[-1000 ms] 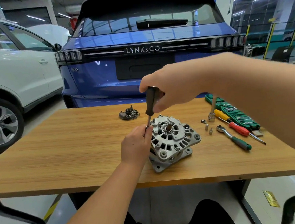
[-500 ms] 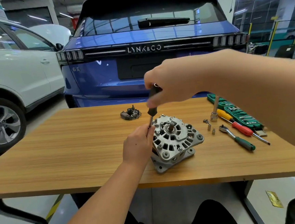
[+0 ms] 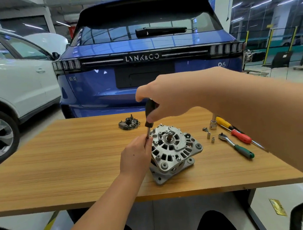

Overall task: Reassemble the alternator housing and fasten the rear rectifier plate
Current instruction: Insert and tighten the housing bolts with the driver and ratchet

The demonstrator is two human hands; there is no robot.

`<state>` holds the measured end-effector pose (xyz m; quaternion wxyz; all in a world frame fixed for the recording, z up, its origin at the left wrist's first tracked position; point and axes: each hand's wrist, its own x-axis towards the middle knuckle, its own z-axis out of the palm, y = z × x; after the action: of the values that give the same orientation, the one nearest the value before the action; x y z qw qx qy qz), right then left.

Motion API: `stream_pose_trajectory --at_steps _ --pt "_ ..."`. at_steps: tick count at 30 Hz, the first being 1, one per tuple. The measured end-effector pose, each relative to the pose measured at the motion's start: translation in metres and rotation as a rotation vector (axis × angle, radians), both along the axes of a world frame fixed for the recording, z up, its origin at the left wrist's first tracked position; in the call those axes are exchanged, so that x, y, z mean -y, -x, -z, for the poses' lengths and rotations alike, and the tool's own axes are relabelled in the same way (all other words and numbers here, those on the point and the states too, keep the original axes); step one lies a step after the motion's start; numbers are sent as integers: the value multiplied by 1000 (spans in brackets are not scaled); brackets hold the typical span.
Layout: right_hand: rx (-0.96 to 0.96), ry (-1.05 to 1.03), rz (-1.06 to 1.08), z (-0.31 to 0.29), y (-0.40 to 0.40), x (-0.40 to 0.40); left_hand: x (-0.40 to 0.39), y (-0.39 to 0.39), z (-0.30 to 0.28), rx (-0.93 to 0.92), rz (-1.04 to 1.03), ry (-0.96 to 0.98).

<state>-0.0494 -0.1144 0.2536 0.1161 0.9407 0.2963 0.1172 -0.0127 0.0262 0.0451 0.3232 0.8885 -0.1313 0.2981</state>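
The silver alternator housing [image 3: 174,149] lies tilted on the wooden table [image 3: 68,158], shaft end up. My right hand [image 3: 165,95] grips the black handle of a screwdriver [image 3: 149,113] from above. The tool's shaft points down at the housing's upper left edge. My left hand [image 3: 135,156] pinches the lower shaft where it meets the housing; the tip is hidden by my fingers. The dark rectifier plate [image 3: 129,123] lies apart on the table, behind and to the left of the housing.
Right of the housing lie small sockets [image 3: 208,135], a socket on an extension [image 3: 213,125], a green-handled ratchet [image 3: 237,146] and a red and a yellow screwdriver [image 3: 238,136]. A blue car [image 3: 142,60] stands beyond the table's far edge, a white car [image 3: 6,81] at left.
My right hand has shifted its grip on the screwdriver handle a little. My left hand stays at the shaft. The camera has tilted slightly.
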Motion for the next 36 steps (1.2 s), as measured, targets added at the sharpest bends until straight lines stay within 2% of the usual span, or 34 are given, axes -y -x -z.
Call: stream_pose_trajectory --at_steps 2,4,11,14,17,19,26,30,32,34,36 --pt "-36 29 -75 -7 3 0 0 0 2 11 0 17" --pt "26 72 -97 -9 3 -2 1 -1 3 10 -2 28" --pt "204 -135 130 13 -6 -6 -1 0 2 -52 11 56" --pt "164 -89 95 9 -4 -3 -1 -1 0 -47 14 35" --pt "36 3 -53 -4 1 0 0 0 1 -30 13 37" --pt "73 97 -111 -7 3 -1 0 1 2 -23 11 52" --pt "247 -35 128 5 2 -7 -1 2 -2 -63 14 40" --pt "111 -11 -7 -6 2 -1 -1 2 -3 -58 16 15" --pt "99 82 -83 -11 3 -2 0 2 -2 -60 11 26" --pt "143 98 -69 -10 2 -4 0 2 -1 -66 6 29" --pt "168 23 15 -4 1 -5 0 2 -1 -74 5 33"
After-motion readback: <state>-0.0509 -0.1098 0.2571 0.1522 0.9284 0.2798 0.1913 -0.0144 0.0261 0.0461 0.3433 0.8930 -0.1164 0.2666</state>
